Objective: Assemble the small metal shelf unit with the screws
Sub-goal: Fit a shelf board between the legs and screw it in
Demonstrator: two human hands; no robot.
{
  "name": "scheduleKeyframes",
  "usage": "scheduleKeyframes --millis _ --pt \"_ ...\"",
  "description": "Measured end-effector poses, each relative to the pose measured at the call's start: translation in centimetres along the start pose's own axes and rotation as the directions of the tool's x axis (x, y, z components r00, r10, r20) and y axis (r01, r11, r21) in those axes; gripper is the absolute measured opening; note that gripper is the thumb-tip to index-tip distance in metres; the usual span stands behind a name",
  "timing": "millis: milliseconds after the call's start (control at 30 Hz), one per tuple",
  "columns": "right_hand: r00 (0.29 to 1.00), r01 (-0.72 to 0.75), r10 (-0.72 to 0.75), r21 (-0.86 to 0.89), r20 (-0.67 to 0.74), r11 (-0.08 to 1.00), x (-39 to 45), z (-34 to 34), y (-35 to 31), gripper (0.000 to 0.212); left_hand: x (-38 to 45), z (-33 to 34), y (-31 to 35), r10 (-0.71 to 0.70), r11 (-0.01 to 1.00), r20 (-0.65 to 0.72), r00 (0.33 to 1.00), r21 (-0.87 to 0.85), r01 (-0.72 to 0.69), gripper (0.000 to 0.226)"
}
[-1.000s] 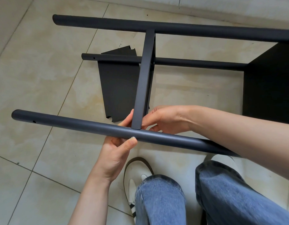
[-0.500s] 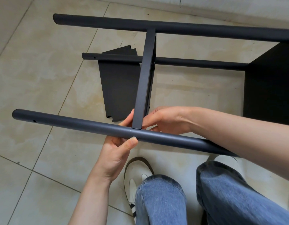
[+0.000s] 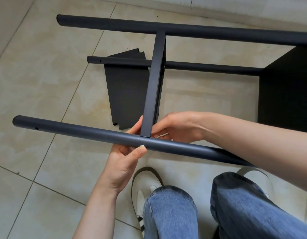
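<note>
Head view: nearest us, our left hand (image 3: pixel 122 161) curls under the near tube (image 3: pixel 83 131), thumb on a small silver screw head (image 3: pixel 142 146). Our right hand (image 3: pixel 179 125) pinches the crossbar (image 3: pixel 153 87) where it meets that tube. Beyond, a loose shelf panel (image 3: pixel 125 90) lies on the tiled floor (image 3: pixel 37 75) beneath the farther tubes (image 3: pixel 201 31).

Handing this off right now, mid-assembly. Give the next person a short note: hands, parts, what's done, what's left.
Left hand grips the near pole, thumb at a screw head.
Right hand pinches the crossbar end at that joint.
Crossbar spans to the far pole; a third pole sits below, a shelf panel at right.
Loose panel lies on the floor.
Left: tighten this screw, fit the loose panel.
</note>
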State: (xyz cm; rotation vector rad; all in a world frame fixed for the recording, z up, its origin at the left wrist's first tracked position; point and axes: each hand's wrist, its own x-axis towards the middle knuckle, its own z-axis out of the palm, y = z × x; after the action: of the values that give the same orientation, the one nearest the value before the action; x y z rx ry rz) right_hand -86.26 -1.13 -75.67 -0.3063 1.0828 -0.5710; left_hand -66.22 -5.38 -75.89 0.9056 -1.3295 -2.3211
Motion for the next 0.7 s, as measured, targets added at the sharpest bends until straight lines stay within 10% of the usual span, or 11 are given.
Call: scheduleKeyframes --millis 700 --pt "0.985 0.010 -0.032 -0.132 -0.169 0.991 -1.4 0.3 -1.8 0.011 -0.2 -0.2 0.3 -0.029 1.000 -0.017 0.999 0.003 0.029 0.068"
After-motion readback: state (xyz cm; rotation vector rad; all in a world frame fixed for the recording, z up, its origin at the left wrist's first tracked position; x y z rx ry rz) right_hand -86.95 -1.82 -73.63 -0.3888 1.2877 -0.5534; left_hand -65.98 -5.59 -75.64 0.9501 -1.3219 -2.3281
